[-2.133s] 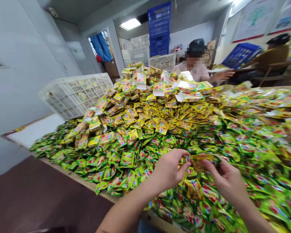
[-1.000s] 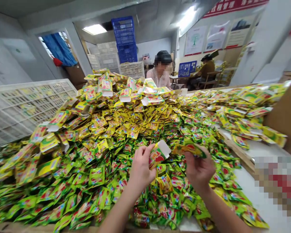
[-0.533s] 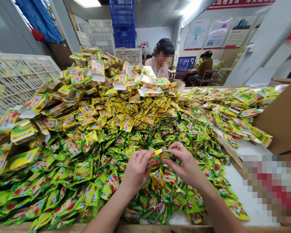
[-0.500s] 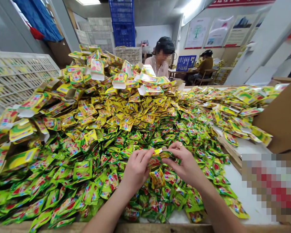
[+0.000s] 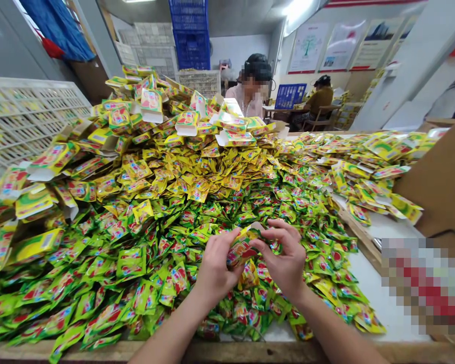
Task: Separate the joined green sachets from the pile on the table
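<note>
My left hand (image 5: 217, 265) is closed around a small printed carton (image 5: 239, 251), yellow and red, with a white flap raised at its right end. At that end my right hand (image 5: 286, 253) pinches a green sachet (image 5: 255, 233) between thumb and fingers, against the carton's opening. How far the sachet is inside is hard to tell, since my fingers cover part of it. Below both hands lie many loose green sachets (image 5: 131, 262), with a yellow sachet (image 5: 249, 274) just under the carton.
Yellow sachets (image 5: 197, 187) and open cartons (image 5: 151, 105) are heaped behind. More cartons (image 5: 375, 151) lie at the right, past a wooden strip (image 5: 358, 240). A white crate (image 5: 34, 116) stands left, a cardboard box (image 5: 440, 187) right. One person (image 5: 246, 96) sits opposite, another (image 5: 318, 101) farther back.
The carton has tilted, its right end now higher and its white flap showing more. My right hand has turned and pressed in closer with the green sachet at the opening.
</note>
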{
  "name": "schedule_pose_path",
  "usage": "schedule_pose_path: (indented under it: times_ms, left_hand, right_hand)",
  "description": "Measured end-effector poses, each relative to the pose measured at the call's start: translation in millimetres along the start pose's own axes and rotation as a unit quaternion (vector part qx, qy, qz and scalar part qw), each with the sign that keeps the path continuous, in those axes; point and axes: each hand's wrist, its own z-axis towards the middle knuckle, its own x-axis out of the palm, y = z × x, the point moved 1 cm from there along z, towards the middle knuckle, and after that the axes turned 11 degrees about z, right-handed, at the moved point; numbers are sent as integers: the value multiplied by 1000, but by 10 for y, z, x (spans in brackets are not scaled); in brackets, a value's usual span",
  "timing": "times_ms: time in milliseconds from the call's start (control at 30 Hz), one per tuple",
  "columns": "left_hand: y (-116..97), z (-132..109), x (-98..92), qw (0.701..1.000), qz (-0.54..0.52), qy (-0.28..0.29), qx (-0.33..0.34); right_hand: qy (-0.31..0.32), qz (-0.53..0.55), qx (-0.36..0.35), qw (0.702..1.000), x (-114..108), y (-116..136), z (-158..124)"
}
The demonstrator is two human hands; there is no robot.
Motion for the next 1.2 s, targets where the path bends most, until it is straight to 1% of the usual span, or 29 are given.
schedule_pose_path:
  times_ms: [33,67,100,200,233,267,300,367,400,467,500,567,600,633,667,700,733,800,833,867,900,933,1000,1033,1067,1100,1133,1167,1200]
  left_hand:
    - [0,-5,0,1000,-2,-2,0]
    - [4,-9,1,1000,0,-5,0]
    - [10,-12,2,1000,6,-8,0]
    - [26,-8,7,1000,21,-11,16]
    - [25,-2,4,999,20,-9,25]
    - [20,6,-2,999,17,-6,33]
    - [12,17,-14,999,14,-5,34]
    - [-3,42,-49,1000,8,-13,1]
    - [-8,54,-68,999,-3,-16,-30]
    - [-8,67,-91,992,-70,10,-102]
    - [-4,67,-92,983,-122,34,-136]
    - [3,55,-79,952,-224,83,-191]
    - [5,46,-71,939,-256,94,-211]
    - [5,36,-64,931,-272,92,-225]
    - [3,27,-60,930,-274,79,-231]
    - [-2,18,-59,934,-268,62,-229]
    - [-7,10,-61,939,-258,38,-223]
    - [-11,-5,-76,949,-235,-18,-208]
    - [-8,-12,-88,953,-224,-42,-199]
    - [-2,-16,-101,956,-218,-56,-186]
    - [7,-17,-115,960,-217,-54,-170]
    - [18,-14,-130,962,-222,-36,-152]
    - [41,5,-158,965,-233,28,-114]
    - [55,19,-173,966,-230,54,-103]
    - [69,34,-189,969,-219,64,-100]
    - [86,50,-206,972,-201,55,-106]
    - [104,66,-221,976,-180,31,-119]
    - [125,81,-234,977,-163,1,-138]
    - [147,94,-242,975,-152,-30,-159]
  right_hand:
    - [13,-16,-22,1000,5,17,-10]
    - [44,-24,-26,998,15,32,-17]
    - [86,-26,-14,996,30,44,-23]
    - [224,-9,68,972,85,66,-43]
    - [248,-1,95,964,99,70,-46]
    - [255,10,120,960,108,71,-45]
    - [246,28,145,958,110,70,-39]
    - [193,96,206,954,99,61,-16]
    - [163,140,240,947,90,55,-1]
    - [134,215,297,921,75,50,25]
    - [137,240,315,908,72,52,34]
    - [176,270,330,887,77,61,40]
    - [200,278,330,880,83,66,36]
    - [219,280,326,876,90,70,28]
    - [229,275,316,879,97,73,16]
    - [219,263,301,890,101,76,5]
    - [188,247,278,909,102,80,-5]
    - [89,215,225,946,89,91,-21]
    - [51,208,212,953,78,95,-25]
    - [45,214,219,951,67,94,-25]
    - [77,227,248,939,52,86,-16]
    - [140,238,289,917,29,71,4]
    - [273,227,361,862,-78,13,109]
    - [311,201,377,849,-172,-31,213]
    - [313,167,379,855,-293,-86,359]
    - [274,133,370,878,-439,-147,545]
    - [204,99,360,905,-601,-208,760]
    - [85,72,333,936,-773,-260,988]
    - [-57,45,282,957,-939,-297,1205]
